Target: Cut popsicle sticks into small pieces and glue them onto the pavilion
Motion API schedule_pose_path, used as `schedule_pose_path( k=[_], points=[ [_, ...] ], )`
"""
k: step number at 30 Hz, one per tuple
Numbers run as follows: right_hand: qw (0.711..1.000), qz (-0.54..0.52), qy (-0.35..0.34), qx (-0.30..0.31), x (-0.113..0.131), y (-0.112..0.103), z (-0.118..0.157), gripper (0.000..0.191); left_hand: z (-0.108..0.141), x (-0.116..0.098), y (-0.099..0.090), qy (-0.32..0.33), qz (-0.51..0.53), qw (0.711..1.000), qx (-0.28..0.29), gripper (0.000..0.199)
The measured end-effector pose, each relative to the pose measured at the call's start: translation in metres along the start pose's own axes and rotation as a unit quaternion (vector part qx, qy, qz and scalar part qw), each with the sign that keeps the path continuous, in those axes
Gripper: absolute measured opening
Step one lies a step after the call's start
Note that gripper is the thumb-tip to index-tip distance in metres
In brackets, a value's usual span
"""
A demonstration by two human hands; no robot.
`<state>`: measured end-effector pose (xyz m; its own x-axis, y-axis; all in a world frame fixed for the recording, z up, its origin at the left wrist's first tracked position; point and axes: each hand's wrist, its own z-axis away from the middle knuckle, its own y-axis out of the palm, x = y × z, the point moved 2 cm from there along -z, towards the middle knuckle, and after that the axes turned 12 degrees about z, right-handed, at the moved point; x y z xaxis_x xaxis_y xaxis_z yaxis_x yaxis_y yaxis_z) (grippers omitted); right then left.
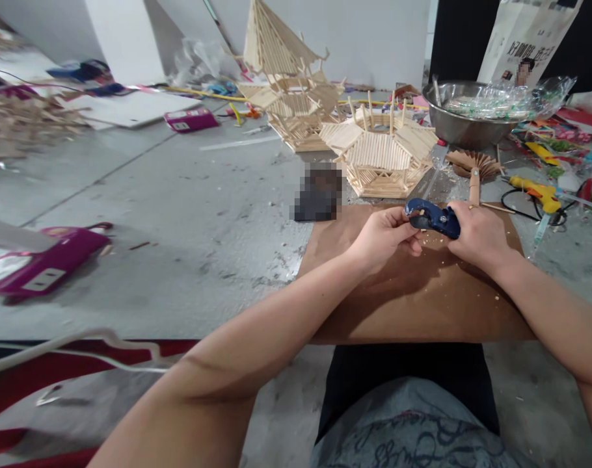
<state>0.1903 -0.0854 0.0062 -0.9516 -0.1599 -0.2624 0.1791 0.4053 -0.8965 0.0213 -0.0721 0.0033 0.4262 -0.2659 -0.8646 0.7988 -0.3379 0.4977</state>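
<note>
The blue cutter (441,219) is above the brown board (398,318), near its far edge, with your right hand (484,234) clamped around its handle. Your left hand (384,239) is at its curved head, thumb and fingertips drawn together; you cannot tell whether they pinch anything. Pale crumbs (442,263) dot the board. Just beyond stands a low wooden-stick model (378,153), a taller roofed one (296,97) behind it. Right of the board lies a yellow glue gun (535,190).

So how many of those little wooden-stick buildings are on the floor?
2: a tall, peaked tower farther back, and a low building nearer, to its right. Others may be hidden.
</note>
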Motion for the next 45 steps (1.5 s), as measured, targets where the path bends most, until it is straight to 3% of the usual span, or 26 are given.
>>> schedule_pose_path(
  k=[16,45],
  points=[
    [0.999,-0.040,0.012,0.031,-0.0006,0.0038,-0.0001,0.039,-0.0022,0.0006,-0.0024,0.019,-0.019,1.000,0.012,0.010],
    [0.998,0.026,0.026,0.057,0.0036,-0.0007,0.0020,0.035,-0.0016,0.0018,-0.0046,0.040,-0.003,0.999,0.030,0.012]
  ],
)
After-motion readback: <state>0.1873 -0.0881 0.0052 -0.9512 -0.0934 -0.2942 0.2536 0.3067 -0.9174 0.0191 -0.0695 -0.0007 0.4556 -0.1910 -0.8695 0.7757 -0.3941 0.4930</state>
